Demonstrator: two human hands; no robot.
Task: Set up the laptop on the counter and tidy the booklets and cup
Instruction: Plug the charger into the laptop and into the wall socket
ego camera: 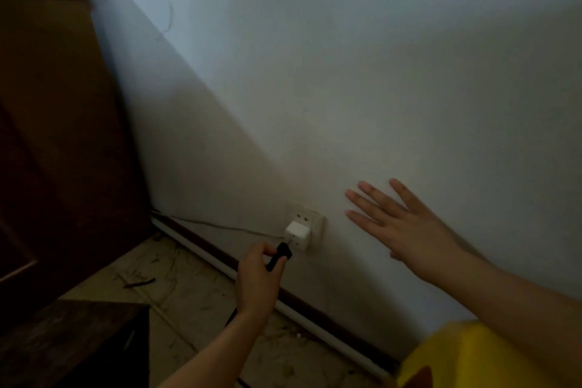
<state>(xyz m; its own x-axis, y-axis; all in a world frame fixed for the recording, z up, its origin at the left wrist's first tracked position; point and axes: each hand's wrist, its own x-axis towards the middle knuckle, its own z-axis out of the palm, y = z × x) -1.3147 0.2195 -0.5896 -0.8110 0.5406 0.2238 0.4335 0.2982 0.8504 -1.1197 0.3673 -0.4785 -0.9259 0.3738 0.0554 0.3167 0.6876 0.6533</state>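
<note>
left hand (pixel 258 280) pinches a black plug (pixel 281 256), 7 o'clock off the socket (pixel 311 220). right hand (pixel 406 227) spread flat on the wall (pixel 362 79), 3 o'clock.

Your left hand (pixel 256 277) reaches forward and down, its bare forearm rising from the bottom edge with the wrist nearly straight. The fingers and thumb curl round a black plug (pixel 282 256), whose head pokes out past the fingertips. Your right hand (pixel 406 227) is stretched out higher and further right, on a bare arm that comes in from the lower right corner. Its fingers are straight and fanned apart, the back of the hand faces you, and it holds nothing.
</note>
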